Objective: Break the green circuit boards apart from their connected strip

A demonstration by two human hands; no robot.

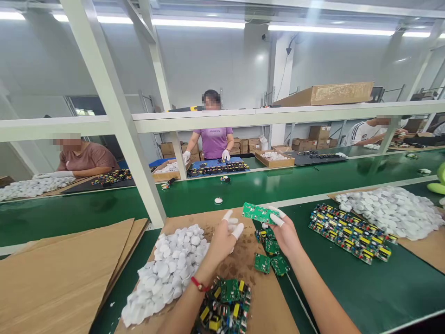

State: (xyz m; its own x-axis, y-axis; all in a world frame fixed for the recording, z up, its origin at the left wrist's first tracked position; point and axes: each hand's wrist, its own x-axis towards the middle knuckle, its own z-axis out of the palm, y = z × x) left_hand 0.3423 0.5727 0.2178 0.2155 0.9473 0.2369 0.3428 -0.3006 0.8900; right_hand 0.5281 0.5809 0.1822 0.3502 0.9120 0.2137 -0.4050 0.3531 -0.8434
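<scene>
My right hand (285,232), with white finger cots, holds a green circuit board (259,213) above the table. My left hand (224,236), also in finger cots, hovers just left of it with a small white piece pinched at its fingertips, over a brown cardboard sheet (243,260). A heap of white round caps (170,271) lies to the left of that hand. Loose green boards (269,262) lie below my right hand. A pile of boards with yellow and black parts (225,304) sits near my left forearm.
A row of assembled boards (351,232) and another heap of white caps (392,211) lie at the right. Flat cardboard (62,273) covers the left. A white frame post (114,111) rises ahead. Three people work across the green conveyor belt (194,195).
</scene>
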